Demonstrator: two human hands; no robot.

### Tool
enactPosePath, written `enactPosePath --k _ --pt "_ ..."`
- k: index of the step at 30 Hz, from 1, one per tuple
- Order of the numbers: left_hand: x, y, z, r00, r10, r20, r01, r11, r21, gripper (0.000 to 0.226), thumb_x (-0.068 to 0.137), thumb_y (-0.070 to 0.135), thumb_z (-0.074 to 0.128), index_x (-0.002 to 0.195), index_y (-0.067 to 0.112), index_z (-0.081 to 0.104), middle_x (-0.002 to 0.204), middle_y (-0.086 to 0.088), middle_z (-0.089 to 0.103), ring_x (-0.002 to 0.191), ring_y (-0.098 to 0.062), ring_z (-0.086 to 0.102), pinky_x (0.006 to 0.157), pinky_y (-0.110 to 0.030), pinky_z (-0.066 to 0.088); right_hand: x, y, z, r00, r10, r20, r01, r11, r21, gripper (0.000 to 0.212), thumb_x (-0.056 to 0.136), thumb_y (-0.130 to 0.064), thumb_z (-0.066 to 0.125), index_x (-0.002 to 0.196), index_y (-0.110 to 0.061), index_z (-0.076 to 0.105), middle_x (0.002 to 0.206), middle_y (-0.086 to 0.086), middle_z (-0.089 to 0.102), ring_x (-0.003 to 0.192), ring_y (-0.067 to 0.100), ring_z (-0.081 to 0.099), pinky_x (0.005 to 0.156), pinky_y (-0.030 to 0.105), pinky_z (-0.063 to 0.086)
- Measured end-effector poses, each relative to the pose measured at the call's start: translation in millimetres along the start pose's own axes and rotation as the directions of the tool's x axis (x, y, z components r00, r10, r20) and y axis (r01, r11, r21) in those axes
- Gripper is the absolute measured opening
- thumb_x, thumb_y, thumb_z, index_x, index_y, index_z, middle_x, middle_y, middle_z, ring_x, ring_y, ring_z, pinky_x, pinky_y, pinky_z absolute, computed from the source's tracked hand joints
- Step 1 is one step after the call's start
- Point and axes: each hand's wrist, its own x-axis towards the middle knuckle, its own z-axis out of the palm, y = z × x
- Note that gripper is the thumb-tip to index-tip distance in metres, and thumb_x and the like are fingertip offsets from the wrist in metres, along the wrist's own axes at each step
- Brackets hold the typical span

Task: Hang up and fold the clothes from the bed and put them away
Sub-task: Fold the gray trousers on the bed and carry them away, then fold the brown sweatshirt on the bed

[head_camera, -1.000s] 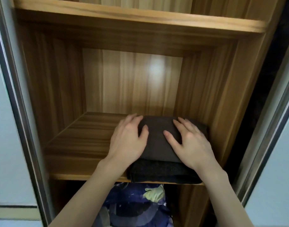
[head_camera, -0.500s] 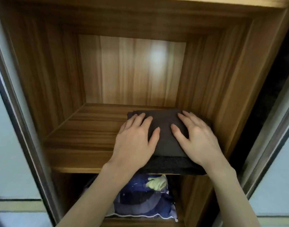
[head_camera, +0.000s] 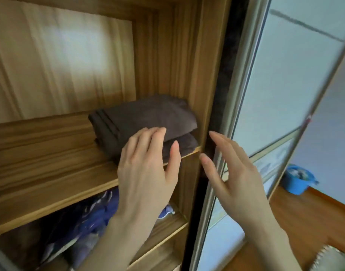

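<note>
Two folded dark grey garments (head_camera: 144,118) lie stacked on the wooden wardrobe shelf (head_camera: 50,173), pushed against the right side wall. My left hand (head_camera: 148,169) hovers in front of the stack with fingers straight and spread, holding nothing. My right hand (head_camera: 232,173) is off the clothes, open, in front of the wardrobe's right edge and the sliding door frame.
A sliding door (head_camera: 275,94) with frosted panels and a metal frame stands to the right. Blue patterned fabric (head_camera: 89,216) fills the shelf below. A blue bucket (head_camera: 296,178) sits on the wooden floor at the far right.
Both hands have lifted off the folded stack and drawn back. The right hand has moved right, toward the door frame. The view has swung to the right.
</note>
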Motion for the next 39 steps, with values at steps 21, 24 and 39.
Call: enactPosePath --k 21,24,39 --pt "-23 218 220 0.798 0.579 0.168 -0.36 0.68 -0.638 0.055 0.107 0.048 0.039 0.139 0.012 0.065 0.139 -0.007 0.067 0.13 -0.025 0.063 0.106 -0.044 0.056 -127 198 -153 0.847 0.417 -0.328 -0.512 0.478 -0.714 0.064 0.105 -0.053 0.045 0.153 -0.012 0.05 0.161 0.006 0.046 0.155 0.022 0.032 0.129 0.049 0.02" --pt "-11 249 268 0.774 0.612 0.162 -0.374 0.649 -0.662 0.054 0.107 0.047 0.041 0.139 0.012 0.065 0.138 -0.006 0.068 0.13 -0.023 0.063 0.106 -0.041 0.055 -120 242 -166 0.825 0.438 -0.358 -0.545 0.447 -0.709 0.065 0.103 -0.054 0.045 0.153 -0.011 0.051 0.161 0.007 0.047 0.155 0.023 0.034 0.128 0.051 0.023" --pt "40 393 432 0.77 0.619 0.156 -0.343 0.607 -0.717 0.05 0.105 0.044 0.049 0.141 0.012 0.063 0.143 -0.004 0.064 0.137 -0.021 0.054 0.112 -0.044 0.051 -70 427 -214 0.778 0.457 -0.431 -0.61 0.381 -0.695 0.063 0.104 -0.054 0.05 0.152 -0.013 0.051 0.159 0.002 0.049 0.155 0.018 0.033 0.13 0.044 0.018"
